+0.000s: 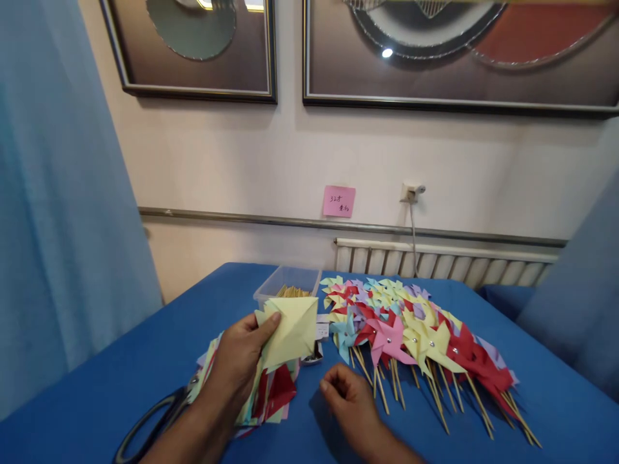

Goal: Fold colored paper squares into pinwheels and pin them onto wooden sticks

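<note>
Left hand [242,361] raised just above the blue surface [145,361], grip pinched on a yellow paper square [293,332]: thumb on the near left edge, fingers hidden behind. Square creased along both diagonals, standing tilted on one corner, so one diagonal near upright, the other running left-right. Sheet entirely up and right of that grip, clear of the surface.

Right hand [351,399] low, just right of and below the sheet, not touching it. Fingers curled in, thumb against the fingertips, grip narrow; cannot tell whether anything small sits between them. Right hand nearer to the sheet's lower corner; left alone carrying it.

Under the left hand: stack of coloured paper squares [271,393], red and pink edges showing. Left of that wrist, black scissors [149,415] lying flat, handles toward the camera. Behind the sheet, clear plastic box of wooden sticks [287,287], partly hidden by the yellow paper. Small dark item with a white tag [319,345] just below and right of the sheet, too blocked to name.

Right of both hands: row of finished paper pinwheels [416,335] lying flat, overlapping, heads away and sticks pointing toward the camera and right. Nearest pinwheel sticks close to the right hand, apart from it.

On the wall beyond: pink sticky note [339,201], radiator [445,261].
</note>
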Demonstrator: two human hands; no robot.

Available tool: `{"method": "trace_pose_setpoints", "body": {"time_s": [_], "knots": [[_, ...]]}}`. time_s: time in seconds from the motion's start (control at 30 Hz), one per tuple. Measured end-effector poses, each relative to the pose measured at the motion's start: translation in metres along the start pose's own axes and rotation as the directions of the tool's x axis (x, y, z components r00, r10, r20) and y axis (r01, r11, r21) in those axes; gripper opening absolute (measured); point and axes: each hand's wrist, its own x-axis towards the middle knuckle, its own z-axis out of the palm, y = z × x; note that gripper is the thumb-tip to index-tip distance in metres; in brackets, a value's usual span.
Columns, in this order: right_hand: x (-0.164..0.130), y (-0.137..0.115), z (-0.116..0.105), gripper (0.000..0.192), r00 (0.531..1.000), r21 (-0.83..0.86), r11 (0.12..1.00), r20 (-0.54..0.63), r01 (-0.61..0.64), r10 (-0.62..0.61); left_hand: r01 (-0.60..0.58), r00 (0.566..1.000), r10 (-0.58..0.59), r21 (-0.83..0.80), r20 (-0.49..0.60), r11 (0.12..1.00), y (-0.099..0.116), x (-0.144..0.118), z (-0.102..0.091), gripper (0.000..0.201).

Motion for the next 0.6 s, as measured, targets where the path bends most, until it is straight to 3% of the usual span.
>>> {"method": "trace_pose_setpoints", "body": {"time_s": [0.1,0.17,0.23,0.27,0.33,0.4,0.43,0.53,0.6], "knots": [[-0.002,0.006,-0.008,0.018,0.999,-0.046,0.998,-0.003,-0.032,0.032,-0.034,0.999,0.035,0.069,-0.018,0.997,0.002,0.002,0.009,0.031],[-0.002,0.009,-0.009,0.019,0.998,-0.044,0.997,-0.002,-0.06,0.06,-0.125,0.98,0.161,0.27,-0.116,0.955,0.006,0.002,-0.004,0.031],[-0.001,0.011,-0.008,0.019,0.997,-0.042,0.997,0.007,-0.072,0.072,-0.171,0.874,0.418,0.647,-0.249,0.743,0.01,0.003,-0.026,0.029],[-0.001,0.011,-0.006,0.019,0.997,-0.053,0.996,0.016,-0.073,0.074,-0.191,0.798,0.559,0.784,-0.227,0.59,0.01,0.004,-0.039,0.029],[-0.003,0.009,-0.003,0.015,0.996,-0.101,0.992,0.042,-0.073,0.077,-0.296,0.652,0.758,0.912,-0.025,0.284,0.005,0.006,-0.061,0.027],[-0.006,0.006,-0.002,0.012,0.995,-0.166,0.984,0.07,-0.063,0.075,-0.443,0.675,0.672,0.896,0.305,0.038,-0.007,0.009,-0.077,0.023],[-0.007,0.004,-0.002,0.011,0.994,-0.193,0.979,0.077,-0.057,0.073,-0.493,0.695,0.589,0.87,0.412,-0.027,-0.015,0.011,-0.081,0.024],[-0.01,0.001,-0.004,0.01,0.993,-0.242,0.969,0.096,-0.044,0.069,-0.487,0.833,0.263,0.871,0.487,-0.069,-0.039,0.013,-0.087,0.032],[-0.011,0.0,-0.005,0.009,0.991,-0.254,0.966,0.109,-0.042,0.072,-0.47,0.868,0.177,0.883,0.465,-0.016,-0.048,0.014,-0.089,0.034]]}}
